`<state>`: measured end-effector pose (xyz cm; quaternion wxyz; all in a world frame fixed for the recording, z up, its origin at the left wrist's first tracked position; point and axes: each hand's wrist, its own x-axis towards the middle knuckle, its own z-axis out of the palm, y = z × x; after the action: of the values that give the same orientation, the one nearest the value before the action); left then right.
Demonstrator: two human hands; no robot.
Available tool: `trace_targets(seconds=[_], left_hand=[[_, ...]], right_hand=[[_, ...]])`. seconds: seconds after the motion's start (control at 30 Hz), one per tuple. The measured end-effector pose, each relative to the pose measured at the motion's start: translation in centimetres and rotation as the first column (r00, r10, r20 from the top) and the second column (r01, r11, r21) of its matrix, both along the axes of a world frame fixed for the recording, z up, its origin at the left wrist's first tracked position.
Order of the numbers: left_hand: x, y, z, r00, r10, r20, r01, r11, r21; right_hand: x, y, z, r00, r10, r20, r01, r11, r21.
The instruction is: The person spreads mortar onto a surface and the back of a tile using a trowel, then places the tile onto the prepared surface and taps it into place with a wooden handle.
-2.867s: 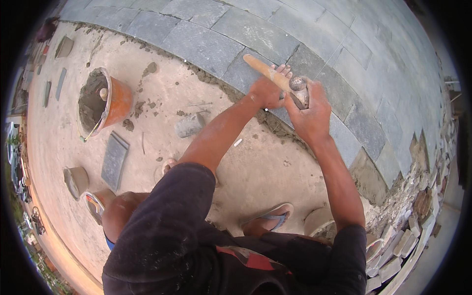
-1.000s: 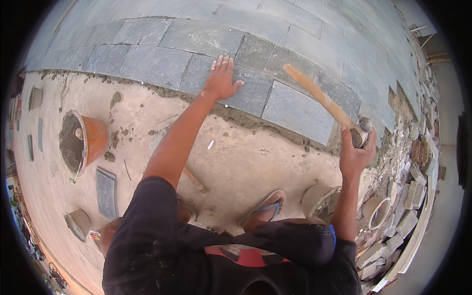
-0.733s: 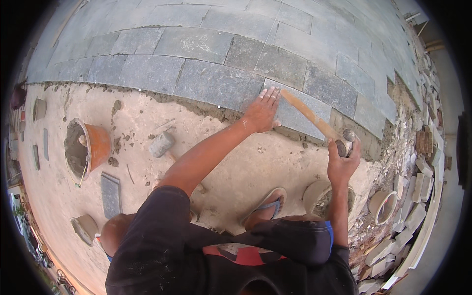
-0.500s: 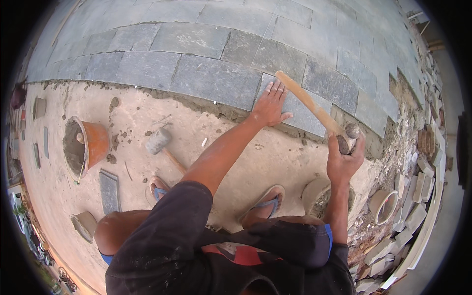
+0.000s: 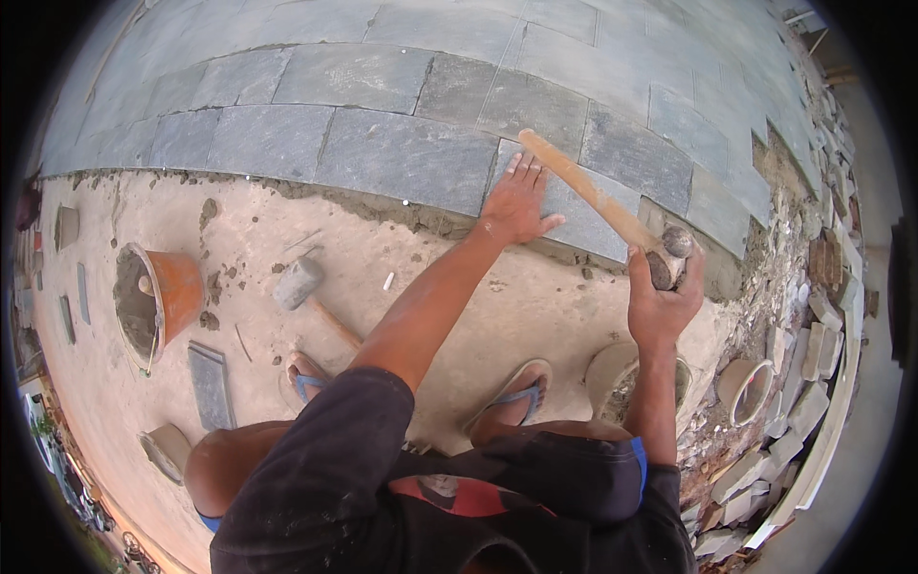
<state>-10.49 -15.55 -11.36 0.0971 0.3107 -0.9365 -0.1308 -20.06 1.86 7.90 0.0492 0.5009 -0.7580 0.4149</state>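
Note:
My left hand (image 5: pixel 516 206) lies flat with its fingers stretched out on a grey stone tile (image 5: pixel 585 230) at the near edge of the paving. In my right hand (image 5: pixel 665 311) is a mallet with a wooden handle (image 5: pixel 595 196), gripped round its rounded, mortar-stained head (image 5: pixel 676 243). The handle slants up and left across the tile, its free end close to my left fingertips. Whether that end touches the stone I cannot tell. Mortar (image 5: pixel 440 225) shows along the tiles' near edge.
A second mallet (image 5: pixel 299 283) lies on the bare ground left of my arm. Further left stand an orange bucket (image 5: pixel 179 295) and loose grey tiles (image 5: pixel 210 383). A round container (image 5: pixel 612 373) is beside my right forearm, another (image 5: pixel 744 390) to its right. Rubble and broken slabs (image 5: pixel 798 426) line the right side.
The mallet has shifted slightly left and away from me in my right hand. My left hand stays flat on the same tile. The whole view has moved a little.

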Motion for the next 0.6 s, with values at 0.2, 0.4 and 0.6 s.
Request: trace_targets(seconds=[0.2,0.4,0.6], left_hand=[[-0.1,-0.2,-0.5,0.992,0.056,-0.117,-0.058,0.998,-0.013],[0.0,-0.5,-0.8,0.993,0.041,-0.108,-0.049,0.996,-0.068],[-0.3,-0.1,-0.5,0.995,0.04,-0.097,-0.046,0.997,-0.059]], right_hand=[[-1.5,3.9,0.3,0.985,-0.169,0.024,0.17,0.985,-0.029],[-1.6,4.7,-0.9,0.997,-0.07,-0.014,0.071,0.989,0.128],[-1.7,5.3,-1.7,0.986,-0.104,0.129,0.085,0.986,0.146]])
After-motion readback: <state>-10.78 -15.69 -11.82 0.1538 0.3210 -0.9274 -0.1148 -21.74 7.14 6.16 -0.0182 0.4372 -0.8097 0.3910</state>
